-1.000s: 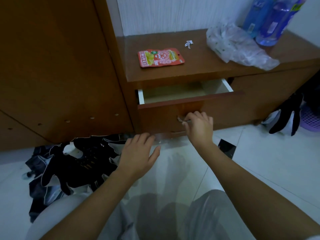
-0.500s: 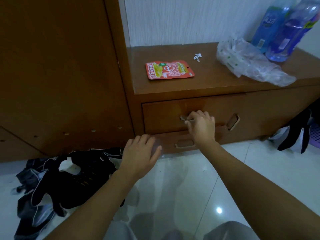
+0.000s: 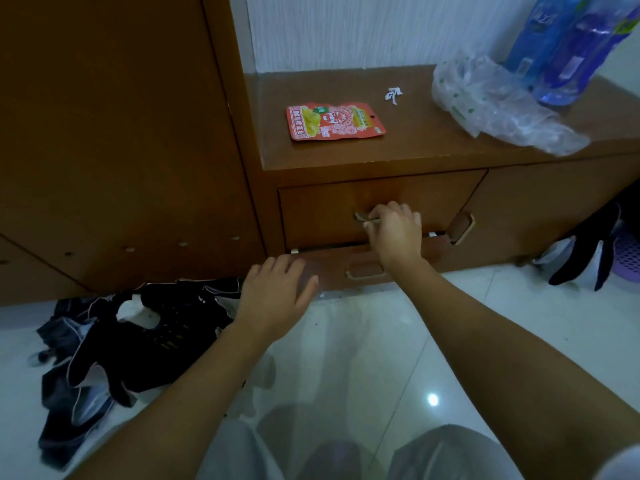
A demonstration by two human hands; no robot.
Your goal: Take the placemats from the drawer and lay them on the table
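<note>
The upper drawer (image 3: 329, 209) of a low brown cabinet is pushed in flush. My right hand (image 3: 394, 233) has its fingers curled on that drawer's metal handle (image 3: 362, 217). Below it, the lower drawer (image 3: 332, 263) stands out a crack, with its own handle (image 3: 365, 271) free. My left hand (image 3: 275, 299) hovers with fingers apart in front of the lower drawer's left end, holding nothing. No placemats are visible.
On the cabinet top (image 3: 415, 140) lie a red snack packet (image 3: 334, 121), a crumpled plastic bag (image 3: 498, 105) and blue bottles (image 3: 568, 46). A tall wardrobe (image 3: 114, 140) stands left. Dark clothes (image 3: 131, 341) lie on the white tiles; a black garment (image 3: 588, 247) hangs at right.
The upper drawer, open a second ago and showing an empty interior, has been pushed shut by my right hand. My left hand stayed low by the lower drawer.
</note>
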